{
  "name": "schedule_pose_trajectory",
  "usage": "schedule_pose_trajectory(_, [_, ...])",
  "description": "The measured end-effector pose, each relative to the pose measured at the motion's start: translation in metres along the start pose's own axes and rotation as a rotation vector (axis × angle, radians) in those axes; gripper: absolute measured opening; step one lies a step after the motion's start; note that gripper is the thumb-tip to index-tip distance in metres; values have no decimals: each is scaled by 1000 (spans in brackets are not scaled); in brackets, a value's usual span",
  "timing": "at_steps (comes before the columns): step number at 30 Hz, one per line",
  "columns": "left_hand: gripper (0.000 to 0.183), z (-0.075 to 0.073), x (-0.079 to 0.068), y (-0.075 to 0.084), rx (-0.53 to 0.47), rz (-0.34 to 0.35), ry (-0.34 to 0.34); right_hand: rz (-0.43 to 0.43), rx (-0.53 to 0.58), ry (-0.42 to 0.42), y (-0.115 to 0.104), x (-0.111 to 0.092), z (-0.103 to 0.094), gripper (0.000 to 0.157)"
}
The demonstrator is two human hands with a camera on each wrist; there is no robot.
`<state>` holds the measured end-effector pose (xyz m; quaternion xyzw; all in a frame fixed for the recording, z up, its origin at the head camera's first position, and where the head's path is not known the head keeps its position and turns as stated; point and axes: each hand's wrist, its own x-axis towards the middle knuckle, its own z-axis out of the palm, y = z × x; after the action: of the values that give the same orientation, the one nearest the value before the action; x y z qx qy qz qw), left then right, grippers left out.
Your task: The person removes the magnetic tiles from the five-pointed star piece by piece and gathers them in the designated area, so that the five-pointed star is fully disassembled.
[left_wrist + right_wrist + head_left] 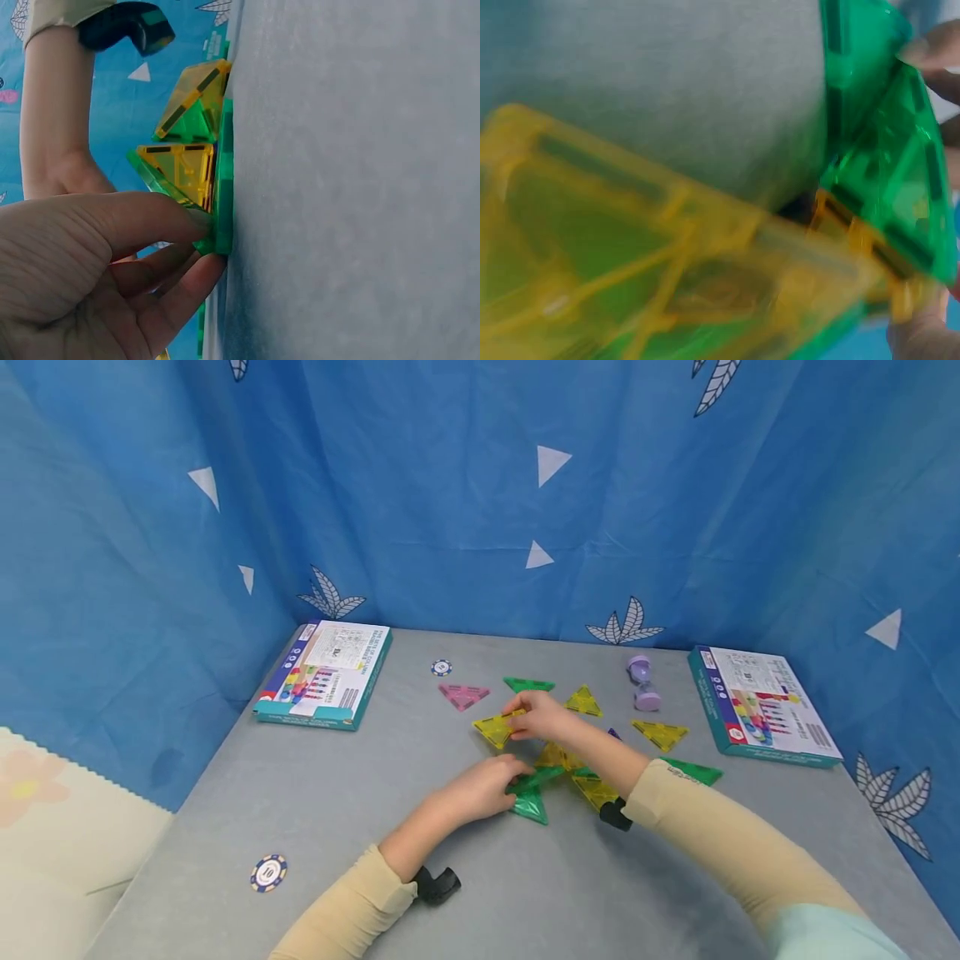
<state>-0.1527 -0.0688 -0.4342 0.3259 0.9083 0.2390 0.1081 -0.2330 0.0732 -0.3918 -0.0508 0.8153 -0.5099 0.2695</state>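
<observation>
My left hand [491,787] pinches a green triangular magnetic tile [166,181] between thumb and fingers. That tile stands tilted over another green triangle [531,806] lying on the table. Farther off, my right hand [542,717] holds a yellow triangular magnetic tile [492,729] at its edge with the fingertips. Behind the left hand, more yellow tiles [553,758] stand among the green ones, partly hidden by the right forearm. Another yellow tile [630,247] fills the front of the right wrist view, blurred.
Loose tiles lie around: pink [463,696], green [529,684], yellow [583,701] and another yellow [660,734]. A purple hourglass [643,683] is at the back. Flat boxes flank the table, left [324,675] and right [765,706]. Poker chips [268,872] lie on the left side.
</observation>
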Motion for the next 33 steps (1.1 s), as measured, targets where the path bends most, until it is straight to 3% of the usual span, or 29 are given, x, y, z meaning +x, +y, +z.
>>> schedule_pose_trajectory(4, [41, 0, 0, 0, -3, -9, -8, 61, 53, 0, -1, 12, 16, 23])
schedule_pose_trajectory(8, [40, 1, 0, 0, -6, -2, -2, 73, 41, -20, 2, 10, 18, 35])
schedule_pose_trajectory(13, [39, 2, 1, -1, -24, 3, 7, -35, -148, -9, 1, -16, -3, 49])
schedule_pose_trajectory(15, [39, 3, 1, -1, -30, -3, 7, -106, -146, 2, 1, -36, -14, 46])
schedule_pose_trajectory(19, [39, 3, 1, -1, -48, -5, 20, -174, -24, -62, 15, -81, -30, 35])
schedule_pose_trajectory(24, [40, 2, 1, -2, -79, -15, 30, -72, 135, -207, 56, -124, -28, 39])
schedule_pose_trajectory(28, [41, 1, 1, -3, -98, -30, 31, 47, 317, -255, 84, -133, -16, 51])
schedule_pose_trajectory(33, [41, 3, 2, -3, -121, -37, 33, 113, 498, -222, 95, -126, -6, 58])
